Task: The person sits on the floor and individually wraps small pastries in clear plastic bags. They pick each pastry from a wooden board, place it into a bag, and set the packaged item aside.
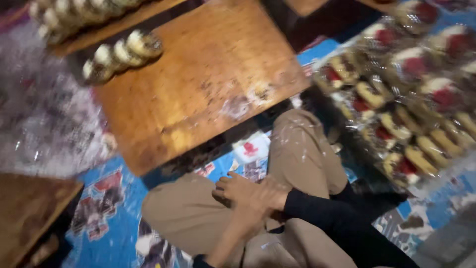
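Note:
I sit cross-legged in beige trousers on a blue patterned mat. My right hand, on a black-sleeved arm coming in from the right, lies on my lap with its fingers curled and nothing visible in it. My left hand comes up from the bottom edge and is mostly covered by the right hand, so its fingers are hidden. A low wooden table stands just beyond my knees, and a short row of round cream-topped pastries lies at its far left corner.
Several clear-wrapped packs of pastries with red filling are piled at the right. Crumpled clear plastic sheeting covers the floor at the left. Another dark wooden surface sits at the lower left. More pastries line a board at the top left.

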